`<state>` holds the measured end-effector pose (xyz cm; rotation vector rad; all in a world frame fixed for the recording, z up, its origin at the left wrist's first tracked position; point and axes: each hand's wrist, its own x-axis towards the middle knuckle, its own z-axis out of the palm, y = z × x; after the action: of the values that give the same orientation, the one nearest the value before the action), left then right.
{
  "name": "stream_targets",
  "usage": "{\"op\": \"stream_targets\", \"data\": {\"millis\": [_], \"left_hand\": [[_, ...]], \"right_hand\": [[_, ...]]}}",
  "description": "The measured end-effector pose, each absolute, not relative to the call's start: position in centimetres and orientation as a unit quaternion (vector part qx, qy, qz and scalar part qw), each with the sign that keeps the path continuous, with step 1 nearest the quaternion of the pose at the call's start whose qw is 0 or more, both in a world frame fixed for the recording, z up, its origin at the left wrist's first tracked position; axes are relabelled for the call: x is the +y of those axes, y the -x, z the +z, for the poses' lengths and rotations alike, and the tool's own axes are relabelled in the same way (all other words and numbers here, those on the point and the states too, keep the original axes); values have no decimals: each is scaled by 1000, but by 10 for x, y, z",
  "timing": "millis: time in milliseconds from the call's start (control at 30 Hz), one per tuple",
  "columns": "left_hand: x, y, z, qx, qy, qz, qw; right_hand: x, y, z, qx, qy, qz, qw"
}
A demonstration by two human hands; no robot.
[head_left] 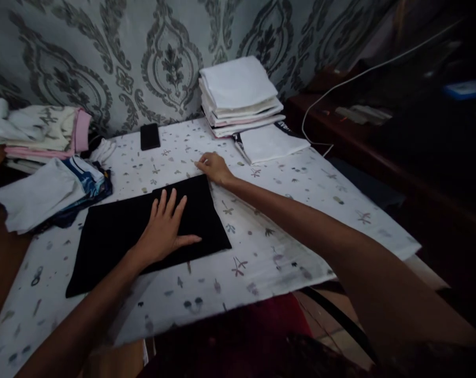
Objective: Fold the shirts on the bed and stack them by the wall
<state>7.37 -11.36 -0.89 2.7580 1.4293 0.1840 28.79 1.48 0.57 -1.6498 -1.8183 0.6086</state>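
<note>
The left hand (163, 228), fingers spread, presses a black cloth (122, 226), probably light, soft and best held by its corners, flat on a patterned tablecloth (277, 231); just past its far right corner, the right hand (215, 168) is curled, any pinch unclear.

We look into dim, soft light: deep shadow swallows the right side, the black cloth (115, 231) shows barely any detail, the counter (320, 170) looks greyish, and blur and stretching mark the edges.
</note>
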Motion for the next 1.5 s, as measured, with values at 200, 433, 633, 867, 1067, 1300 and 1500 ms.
{"op": "stream_targets", "data": {"millis": [200, 433, 633, 867, 1067, 1300, 1500], "left_hand": [[-114, -73, -6, 462, -885, 44, 32], [-115, -72, -6, 457, -887, 55, 37], [-116, -71, -5, 462, -884, 49, 46], [-116, -71, -6, 460, -885, 57, 38], [-116, -68, -10, 453, -889, 62, 28], [-124, -96, 13, 413, -908, 76, -17], [-127, -130, 6, 366, -930, 32, 28]], "right_hand": [[-95, -322, 24, -767, 486, 171, 383], [-224, -337, 5, -925, 318, -20, 205], [-228, -322, -2, -902, 414, -52, 109], [-234, -312, 0, -884, 461, -49, 63], [-243, -315, 7, -872, 484, 8, 76], [-199, -325, 14, -692, 572, 295, 328], [-155, -314, 0, -578, 565, 465, 362]]}}
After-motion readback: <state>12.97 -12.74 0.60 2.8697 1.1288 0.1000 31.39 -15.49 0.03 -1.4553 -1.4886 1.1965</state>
